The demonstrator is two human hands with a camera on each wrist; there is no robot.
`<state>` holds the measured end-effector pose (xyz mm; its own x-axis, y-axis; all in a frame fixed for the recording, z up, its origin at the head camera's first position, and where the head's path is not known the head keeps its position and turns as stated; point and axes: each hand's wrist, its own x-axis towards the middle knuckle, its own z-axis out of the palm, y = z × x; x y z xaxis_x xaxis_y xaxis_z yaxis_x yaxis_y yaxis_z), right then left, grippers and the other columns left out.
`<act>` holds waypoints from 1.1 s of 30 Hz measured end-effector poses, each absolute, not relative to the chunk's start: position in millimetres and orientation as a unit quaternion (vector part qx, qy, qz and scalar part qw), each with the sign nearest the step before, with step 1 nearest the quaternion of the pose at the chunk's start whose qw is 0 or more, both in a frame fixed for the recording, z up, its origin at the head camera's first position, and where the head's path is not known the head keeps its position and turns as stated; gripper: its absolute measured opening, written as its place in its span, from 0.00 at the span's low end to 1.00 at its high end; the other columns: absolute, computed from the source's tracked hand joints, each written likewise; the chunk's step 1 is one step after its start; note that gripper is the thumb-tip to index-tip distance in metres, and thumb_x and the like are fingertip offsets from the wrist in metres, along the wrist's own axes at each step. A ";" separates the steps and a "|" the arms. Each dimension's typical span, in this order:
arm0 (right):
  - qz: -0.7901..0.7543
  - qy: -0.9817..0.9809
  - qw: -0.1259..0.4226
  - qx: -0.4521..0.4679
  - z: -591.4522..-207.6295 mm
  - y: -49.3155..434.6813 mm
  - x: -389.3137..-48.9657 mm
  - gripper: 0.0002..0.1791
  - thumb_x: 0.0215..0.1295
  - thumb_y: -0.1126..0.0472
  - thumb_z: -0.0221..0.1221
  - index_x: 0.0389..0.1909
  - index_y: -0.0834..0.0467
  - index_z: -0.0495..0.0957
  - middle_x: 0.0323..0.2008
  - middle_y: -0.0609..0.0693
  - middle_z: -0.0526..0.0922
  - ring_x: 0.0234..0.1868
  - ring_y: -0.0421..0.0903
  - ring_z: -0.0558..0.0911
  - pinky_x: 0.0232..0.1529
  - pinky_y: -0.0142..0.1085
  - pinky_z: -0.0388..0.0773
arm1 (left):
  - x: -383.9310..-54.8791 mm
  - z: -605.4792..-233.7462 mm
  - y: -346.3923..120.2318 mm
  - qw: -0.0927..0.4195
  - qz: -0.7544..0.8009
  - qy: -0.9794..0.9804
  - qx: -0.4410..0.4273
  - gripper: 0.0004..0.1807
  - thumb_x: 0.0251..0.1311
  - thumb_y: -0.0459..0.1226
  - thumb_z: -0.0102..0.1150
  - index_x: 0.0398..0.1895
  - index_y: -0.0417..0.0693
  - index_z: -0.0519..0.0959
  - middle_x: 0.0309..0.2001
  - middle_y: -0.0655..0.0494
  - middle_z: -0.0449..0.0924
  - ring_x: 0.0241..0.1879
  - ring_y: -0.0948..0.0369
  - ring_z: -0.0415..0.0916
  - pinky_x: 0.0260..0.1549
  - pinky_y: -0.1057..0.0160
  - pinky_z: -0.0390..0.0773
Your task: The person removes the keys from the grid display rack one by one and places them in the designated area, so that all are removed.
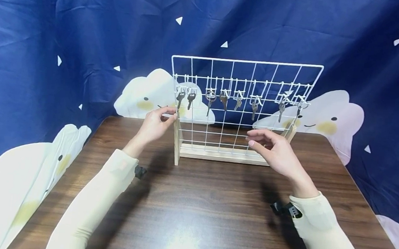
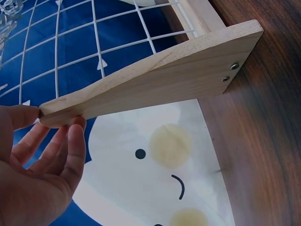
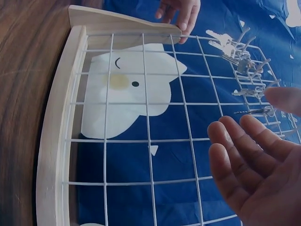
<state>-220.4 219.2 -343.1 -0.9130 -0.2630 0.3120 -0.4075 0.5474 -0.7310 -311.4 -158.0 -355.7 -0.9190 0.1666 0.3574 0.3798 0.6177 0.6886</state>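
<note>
A white wire grid rack (image 1: 228, 123) stands upright in a light wooden base (image 1: 223, 155). My left hand (image 1: 158, 123) pinches the top end of the rack's left wooden side piece (image 2: 155, 80), thumb on one face and fingers on the other. In front of the grid's lower right part hovers my right hand (image 1: 277, 149), fingers loosely bent, nothing in its grip. Several keys (image 1: 210, 101) on rings hang from white hooks along the upper grid, above both hands. The right wrist view shows the right fingers (image 3: 230, 160) beside the wires, near the hanging keys (image 3: 254, 92).
The rack stands toward the far side of a dark wooden table (image 1: 206, 204). Right behind it hangs a blue curtain (image 1: 123, 23) with white clouds and triangles. The right wooden side piece (image 1: 291, 133) is partly behind the right hand.
</note>
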 end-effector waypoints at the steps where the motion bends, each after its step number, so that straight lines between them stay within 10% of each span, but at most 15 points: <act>1: 0.436 -0.876 0.080 0.190 -343.3 217.9 -220.5 0.16 0.71 0.53 0.61 0.55 0.52 0.80 0.48 0.51 0.88 0.42 0.36 0.86 0.40 0.25 0.81 | -311.3 -355.6 -157.8 0.130 -0.410 -0.890 -0.153 0.17 0.69 0.42 0.59 0.57 0.48 0.81 0.55 0.46 0.84 0.49 0.47 0.85 0.53 0.51 0.84; 20: 0.464 -0.859 0.071 0.205 -343.2 189.7 -224.8 0.16 0.70 0.53 0.61 0.55 0.53 0.80 0.48 0.51 0.88 0.43 0.48 0.87 0.41 0.27 0.81 | -310.6 -354.6 -156.0 0.128 -0.414 -0.889 -0.148 0.17 0.68 0.42 0.60 0.57 0.47 0.81 0.55 0.46 0.84 0.49 0.47 0.86 0.53 0.52 0.84; 33: 0.480 -0.845 0.076 0.221 -339.9 177.1 -229.9 0.15 0.69 0.56 0.62 0.54 0.57 0.80 0.48 0.55 0.88 0.40 0.37 0.87 0.41 0.27 0.82 | -309.6 -354.1 -156.6 0.130 -0.413 -0.889 -0.149 0.17 0.68 0.41 0.60 0.58 0.48 0.81 0.55 0.46 0.84 0.49 0.46 0.86 0.53 0.51 0.84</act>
